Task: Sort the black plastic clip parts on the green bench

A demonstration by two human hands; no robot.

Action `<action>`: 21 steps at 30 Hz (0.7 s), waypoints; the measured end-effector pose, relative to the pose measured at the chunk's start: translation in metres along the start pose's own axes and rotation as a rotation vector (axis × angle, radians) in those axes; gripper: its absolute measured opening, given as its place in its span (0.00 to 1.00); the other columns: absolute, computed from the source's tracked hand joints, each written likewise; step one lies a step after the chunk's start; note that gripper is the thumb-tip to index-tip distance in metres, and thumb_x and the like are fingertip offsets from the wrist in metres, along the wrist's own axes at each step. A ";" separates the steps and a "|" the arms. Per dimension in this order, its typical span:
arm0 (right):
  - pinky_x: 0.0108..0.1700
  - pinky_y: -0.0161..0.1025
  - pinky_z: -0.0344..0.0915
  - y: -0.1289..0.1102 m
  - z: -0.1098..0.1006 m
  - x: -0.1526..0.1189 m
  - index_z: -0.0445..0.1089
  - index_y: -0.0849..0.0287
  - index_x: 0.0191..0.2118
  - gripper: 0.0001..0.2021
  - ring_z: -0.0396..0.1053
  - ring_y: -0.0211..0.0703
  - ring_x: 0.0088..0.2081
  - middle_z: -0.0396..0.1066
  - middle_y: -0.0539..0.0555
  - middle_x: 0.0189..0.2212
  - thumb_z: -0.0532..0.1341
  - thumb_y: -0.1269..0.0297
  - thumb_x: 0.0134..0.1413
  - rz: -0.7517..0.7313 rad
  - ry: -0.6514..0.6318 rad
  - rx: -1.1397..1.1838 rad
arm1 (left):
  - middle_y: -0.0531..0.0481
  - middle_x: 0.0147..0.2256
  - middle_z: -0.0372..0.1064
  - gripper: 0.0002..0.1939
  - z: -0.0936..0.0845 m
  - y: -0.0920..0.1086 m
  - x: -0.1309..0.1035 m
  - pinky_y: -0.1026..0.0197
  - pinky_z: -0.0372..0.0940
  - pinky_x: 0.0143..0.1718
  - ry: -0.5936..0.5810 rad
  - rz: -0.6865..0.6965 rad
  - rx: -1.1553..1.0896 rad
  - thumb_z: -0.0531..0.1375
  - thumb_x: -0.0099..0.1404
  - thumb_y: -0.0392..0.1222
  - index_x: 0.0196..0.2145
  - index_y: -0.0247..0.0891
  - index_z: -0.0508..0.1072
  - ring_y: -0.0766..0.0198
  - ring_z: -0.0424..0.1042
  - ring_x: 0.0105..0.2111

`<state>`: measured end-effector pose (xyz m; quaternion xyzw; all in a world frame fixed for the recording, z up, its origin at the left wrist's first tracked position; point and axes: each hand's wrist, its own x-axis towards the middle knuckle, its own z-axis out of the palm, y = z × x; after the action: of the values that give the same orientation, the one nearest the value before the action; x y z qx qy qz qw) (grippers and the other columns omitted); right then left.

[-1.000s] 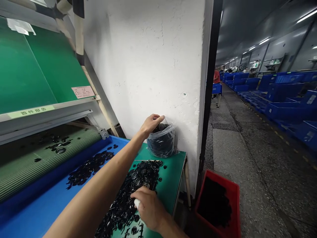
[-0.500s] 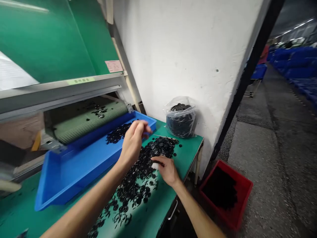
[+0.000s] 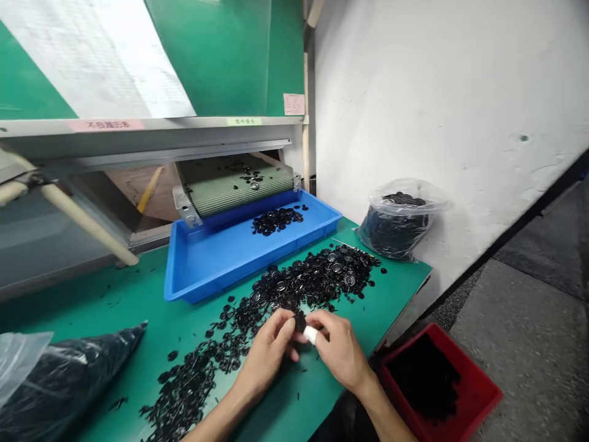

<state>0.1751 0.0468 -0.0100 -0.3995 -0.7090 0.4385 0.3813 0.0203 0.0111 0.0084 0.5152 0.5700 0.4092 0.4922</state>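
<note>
My left hand [image 3: 268, 345] and my right hand [image 3: 341, 345] meet low over the near edge of a heap of loose black parts [image 3: 294, 282], mostly round discs and thin scraps. Between their fingertips is a small dark disc-shaped part [image 3: 299, 321], pinched from both sides; its details are too small to tell. The right thumb wears a white cover [image 3: 311, 334]. A few thin black bits lie on the green table top [image 3: 322, 393] below the hands.
Behind the heap stands a blue tray [image 3: 202, 264] with black parts at its right, beneath a green conveyor belt [image 3: 239, 199]. Bags of black parts sit at right [image 3: 396, 227] and left [image 3: 69, 380]. On the floor is a red bin [image 3: 488, 399] with dark contents.
The view has swung left. My left hand has come down from above the tray's corner, and both hands have met in front of the heap, now on a small dark part.
</note>
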 end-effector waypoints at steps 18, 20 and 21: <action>0.20 0.31 0.60 -0.013 0.054 -0.010 0.73 0.61 0.31 0.05 0.63 0.34 0.18 0.66 0.45 0.18 0.61 0.72 0.46 0.407 -0.334 0.354 | 0.55 0.28 0.64 0.14 -0.044 -0.033 -0.056 0.60 0.55 0.29 -0.076 0.023 0.252 0.39 0.74 0.51 0.47 0.45 0.59 0.61 0.61 0.27; 0.19 0.30 0.60 -0.016 0.057 -0.011 0.71 0.61 0.30 0.04 0.63 0.34 0.17 0.65 0.45 0.17 0.59 0.70 0.50 0.404 -0.306 0.332 | 0.54 0.30 0.66 0.14 -0.047 -0.030 -0.058 0.60 0.57 0.31 -0.086 0.036 0.196 0.41 0.73 0.51 0.46 0.46 0.61 0.61 0.64 0.30; 0.20 0.31 0.61 -0.018 0.056 -0.009 0.71 0.61 0.30 0.05 0.64 0.34 0.18 0.65 0.45 0.17 0.58 0.70 0.52 0.366 -0.307 0.281 | 0.54 0.31 0.68 0.14 -0.049 -0.029 -0.059 0.60 0.58 0.32 -0.092 0.036 0.173 0.41 0.73 0.51 0.47 0.46 0.61 0.61 0.66 0.31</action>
<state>0.1246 0.0155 -0.0136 -0.3930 -0.6067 0.6496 0.2356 -0.0341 -0.0490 -0.0028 0.5842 0.5707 0.3432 0.4640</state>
